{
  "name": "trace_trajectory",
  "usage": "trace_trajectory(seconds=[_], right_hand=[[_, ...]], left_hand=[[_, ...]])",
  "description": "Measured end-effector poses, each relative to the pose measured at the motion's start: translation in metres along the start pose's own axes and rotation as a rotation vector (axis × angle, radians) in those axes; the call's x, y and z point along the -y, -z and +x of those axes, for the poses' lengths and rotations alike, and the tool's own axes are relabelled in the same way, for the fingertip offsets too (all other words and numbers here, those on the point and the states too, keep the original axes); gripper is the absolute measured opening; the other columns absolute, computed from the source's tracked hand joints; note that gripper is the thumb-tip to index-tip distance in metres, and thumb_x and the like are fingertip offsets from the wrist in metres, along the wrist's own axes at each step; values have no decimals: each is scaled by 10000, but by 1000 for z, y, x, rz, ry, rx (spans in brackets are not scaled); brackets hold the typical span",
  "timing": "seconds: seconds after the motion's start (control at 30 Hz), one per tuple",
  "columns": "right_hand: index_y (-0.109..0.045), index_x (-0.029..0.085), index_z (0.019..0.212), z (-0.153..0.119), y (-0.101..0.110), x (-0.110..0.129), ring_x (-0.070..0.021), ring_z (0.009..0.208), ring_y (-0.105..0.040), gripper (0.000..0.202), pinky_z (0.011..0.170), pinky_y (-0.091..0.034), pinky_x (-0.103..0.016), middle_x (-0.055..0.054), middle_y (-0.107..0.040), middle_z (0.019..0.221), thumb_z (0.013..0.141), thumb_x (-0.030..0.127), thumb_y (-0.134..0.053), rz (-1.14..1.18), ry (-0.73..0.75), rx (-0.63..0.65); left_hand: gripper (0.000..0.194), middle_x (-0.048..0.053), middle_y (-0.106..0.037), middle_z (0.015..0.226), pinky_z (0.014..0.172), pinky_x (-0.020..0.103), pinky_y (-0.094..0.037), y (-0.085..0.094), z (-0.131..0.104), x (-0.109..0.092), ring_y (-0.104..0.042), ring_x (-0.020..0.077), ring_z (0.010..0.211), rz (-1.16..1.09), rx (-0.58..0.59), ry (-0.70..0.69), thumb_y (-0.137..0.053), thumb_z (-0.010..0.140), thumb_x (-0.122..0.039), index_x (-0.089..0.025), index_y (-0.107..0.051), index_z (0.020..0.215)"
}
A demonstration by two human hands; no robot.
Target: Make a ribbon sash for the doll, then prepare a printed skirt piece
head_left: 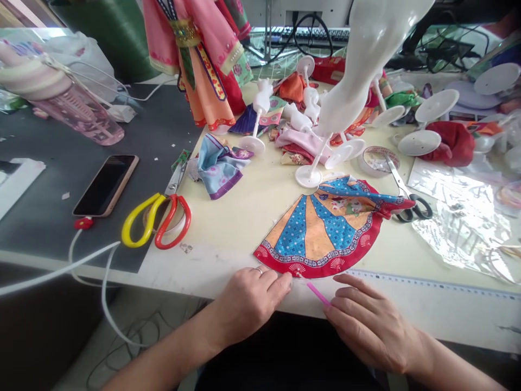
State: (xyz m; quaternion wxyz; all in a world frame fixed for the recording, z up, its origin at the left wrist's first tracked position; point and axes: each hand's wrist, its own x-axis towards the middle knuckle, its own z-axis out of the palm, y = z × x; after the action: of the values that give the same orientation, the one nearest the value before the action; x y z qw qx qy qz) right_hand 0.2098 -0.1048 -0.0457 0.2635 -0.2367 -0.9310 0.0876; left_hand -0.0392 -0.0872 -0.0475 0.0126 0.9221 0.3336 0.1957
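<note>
A fan-shaped piece of fabric [325, 231] with blue and orange panels and a red border lies spread on the table, its right end bunched up. At its lower edge is my left hand [256, 296], fingers curled closed and a ring on one. Whatever those fingertips pinch is too small or hidden to make out. My right hand [368, 317] is just below and right of the fabric. Between its thumb and fingers sticks out a thin pink stick [318, 293], pointing up-left toward the red border. The stick's other end is hidden by the hand.
Yellow-and-red scissors [157, 220] and a phone [106, 184] lie left. A white mannequin form [345, 70] stands behind the fabric. Black-handled scissors [407, 198], a tape roll [378, 160] and plastic bags [468, 217] lie right. A ruler [427, 288] runs along the table's front.
</note>
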Motion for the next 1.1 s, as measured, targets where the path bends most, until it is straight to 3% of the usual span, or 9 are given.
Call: trace_trajectory(seconds=[1.1], right_hand=[[-605, 108, 968, -1, 0, -1, -156, 747, -594, 204, 914, -489, -439, -39, -618, 733, 857, 90, -435, 17, 2, 32]], left_hand=[[186, 6, -599, 641, 460, 259, -379, 0, 1, 1, -570, 134, 562, -7, 27, 5, -526, 891, -198, -116, -608, 1037]])
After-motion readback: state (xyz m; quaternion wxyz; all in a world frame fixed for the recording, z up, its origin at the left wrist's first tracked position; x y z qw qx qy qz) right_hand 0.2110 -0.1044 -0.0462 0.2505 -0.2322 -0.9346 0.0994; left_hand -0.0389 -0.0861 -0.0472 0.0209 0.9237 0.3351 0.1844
